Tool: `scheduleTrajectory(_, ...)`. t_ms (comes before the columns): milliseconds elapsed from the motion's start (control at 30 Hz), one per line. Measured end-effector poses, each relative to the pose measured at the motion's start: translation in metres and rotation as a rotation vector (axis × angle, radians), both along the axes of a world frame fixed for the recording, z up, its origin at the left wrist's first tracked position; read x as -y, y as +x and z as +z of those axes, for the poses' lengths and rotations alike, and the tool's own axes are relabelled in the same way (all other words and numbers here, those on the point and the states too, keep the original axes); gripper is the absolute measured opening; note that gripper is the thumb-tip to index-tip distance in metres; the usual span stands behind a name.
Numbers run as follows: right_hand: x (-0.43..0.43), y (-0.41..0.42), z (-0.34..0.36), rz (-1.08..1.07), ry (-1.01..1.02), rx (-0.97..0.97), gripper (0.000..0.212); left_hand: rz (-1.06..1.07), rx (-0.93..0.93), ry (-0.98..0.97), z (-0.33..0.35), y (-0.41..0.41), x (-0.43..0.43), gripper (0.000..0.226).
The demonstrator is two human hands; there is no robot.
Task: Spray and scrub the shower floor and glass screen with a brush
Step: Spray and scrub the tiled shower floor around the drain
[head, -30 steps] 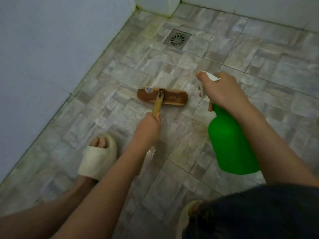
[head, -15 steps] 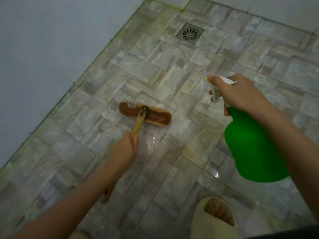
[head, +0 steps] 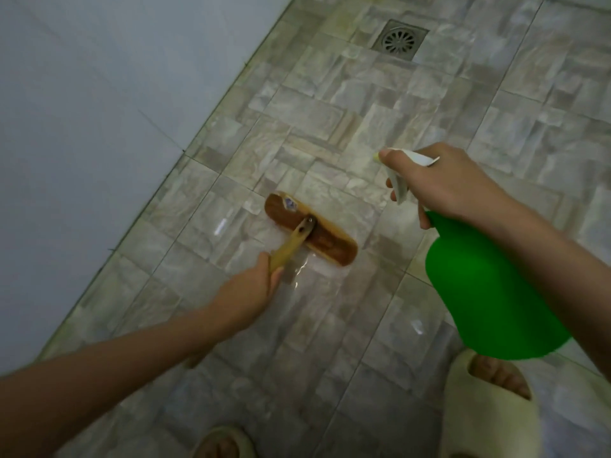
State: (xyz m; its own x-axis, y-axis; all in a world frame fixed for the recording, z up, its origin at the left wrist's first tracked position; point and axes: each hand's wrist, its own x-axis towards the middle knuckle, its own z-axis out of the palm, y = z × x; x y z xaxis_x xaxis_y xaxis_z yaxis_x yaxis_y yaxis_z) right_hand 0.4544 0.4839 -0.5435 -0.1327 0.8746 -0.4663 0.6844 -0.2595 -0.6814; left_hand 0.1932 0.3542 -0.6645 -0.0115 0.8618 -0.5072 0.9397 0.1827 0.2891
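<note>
Lying bristle-side down on the shower floor (head: 330, 133), slanted from upper left to lower right: brush (head: 317, 239), long brown wooden back, darker and worn through the middle, small bluish sticker near the upper-left end. Joins a pale wooden handle (head: 292, 244) at mid-back, with a dark fastener at the joint. Shows a whitish fringe along the lower edge; cannot tell bristles from foam. Sits on a wet, glossy patch of stone-pattern tile, well apart from the drain (head: 400, 40).

Gripping the handle just below the brush head: left hand (head: 246, 294), fingers (head: 274, 277) curled tight round the wood, seen mostly from the back. Reaches in from lower left on a bare forearm.

Holding a green spray bottle (head: 489, 292) by its white trigger head (head: 401, 185): right hand (head: 443, 183), forefinger stretched along the top toward the nozzle, remaining fingers curled under around trigger and neck. Hangs off the floor, right of the brush and apart from it, nozzle aimed left.

Bordering the floor on the left: pale wall (head: 99, 110), greenish grout at the seam. Standing at the bottom edge: two cream slippers (head: 489, 421), toes visible in each.
</note>
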Motion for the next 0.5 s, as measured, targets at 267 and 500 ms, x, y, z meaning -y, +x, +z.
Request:
scheduleTrajectory(267, 0.069, -0.051, -0.018, 0.236, 0.102, 0.031, 0.062, 0.07, -0.002, 0.066, 0.015, -0.107, 0.086, 0.032)
scheduleTrajectory(500, 0.122, -0.063, -0.056, 0.316, 0.113, 0.049, 0.057, 0.472, 0.005, 0.144, 0.017, -0.168, 0.124, 0.038)
